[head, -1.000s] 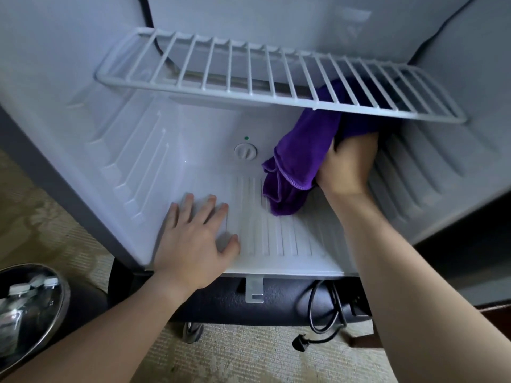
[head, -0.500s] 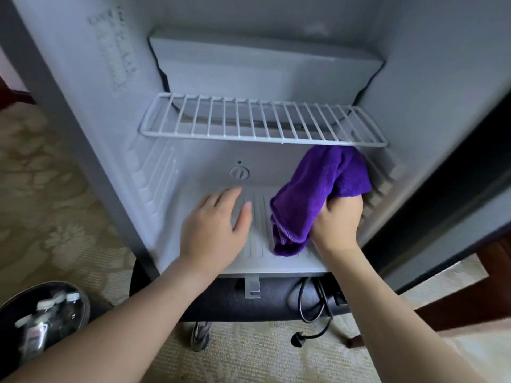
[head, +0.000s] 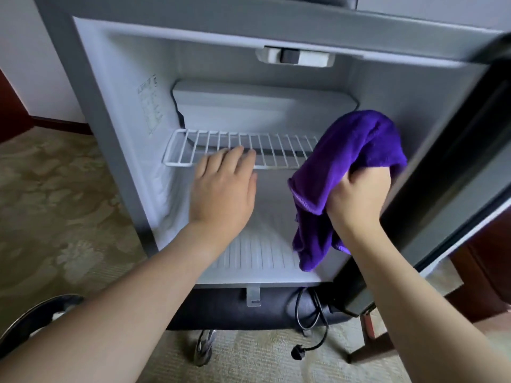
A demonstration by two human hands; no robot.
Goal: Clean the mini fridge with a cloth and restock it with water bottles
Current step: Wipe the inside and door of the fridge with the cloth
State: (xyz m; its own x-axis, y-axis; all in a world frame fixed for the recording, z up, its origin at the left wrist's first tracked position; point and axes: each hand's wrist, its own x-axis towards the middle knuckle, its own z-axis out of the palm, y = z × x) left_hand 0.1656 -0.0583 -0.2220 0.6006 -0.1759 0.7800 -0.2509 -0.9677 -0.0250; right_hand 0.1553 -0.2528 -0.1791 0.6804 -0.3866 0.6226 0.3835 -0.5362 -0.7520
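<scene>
Now right hand (head: 356,197) clutching purple cloth (head: 351,161); left hand (head: 224,189) flat, fingers straight.

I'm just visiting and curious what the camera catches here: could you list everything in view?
mini fridge: one, white inside, grey frame, open, centre
wire shelf: one, white, mid-height inside the fridge
cloth: one, purple, bunched at the fridge's right side
power cord: one, black, hanging below the fridge, plug on the carpet
carpet: beige, patterned, on the floor
round container: one, dark, bottom left, contents unclear
left hand: fingers straight, at the shelf's front edge
right hand: grips the cloth
</scene>
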